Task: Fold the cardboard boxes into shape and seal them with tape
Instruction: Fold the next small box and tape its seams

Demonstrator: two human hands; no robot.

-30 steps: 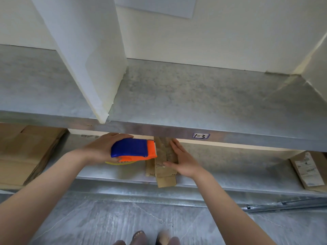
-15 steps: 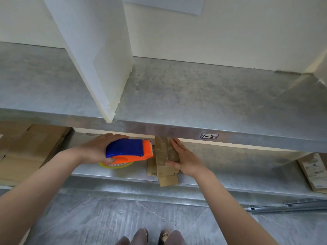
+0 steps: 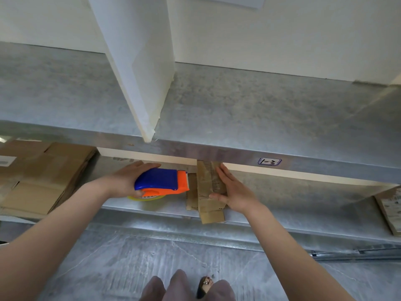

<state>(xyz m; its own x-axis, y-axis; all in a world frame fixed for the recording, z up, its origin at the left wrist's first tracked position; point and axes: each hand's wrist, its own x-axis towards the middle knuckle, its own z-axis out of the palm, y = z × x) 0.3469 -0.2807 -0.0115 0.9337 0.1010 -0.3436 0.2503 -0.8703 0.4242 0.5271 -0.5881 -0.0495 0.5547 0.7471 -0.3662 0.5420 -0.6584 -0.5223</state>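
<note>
A small flattened cardboard box (image 3: 206, 192) lies on the lower metal shelf (image 3: 282, 213), its near end hanging over the shelf's front edge. My right hand (image 3: 234, 192) rests flat against its right side, fingers straight and thumb on its top. My left hand (image 3: 128, 181) grips a blue and orange tape dispenser (image 3: 161, 181) holding a yellowish tape roll (image 3: 147, 197). The dispenser's toothed orange end sits just left of the box, near a smaller cardboard flap (image 3: 192, 198).
The upper metal shelf (image 3: 238, 118) overhangs the work spot, with a white divider (image 3: 138, 68) and a label (image 3: 269, 161) on its front edge. Flattened cardboard boxes (image 3: 41, 174) are stacked at left. A labelled carton (image 3: 390, 209) lies at far right. Feet stand below.
The dispenser in my left hand has drawn slightly left, away from the box. My right hand stays on the box. The camera has shifted a little.
</note>
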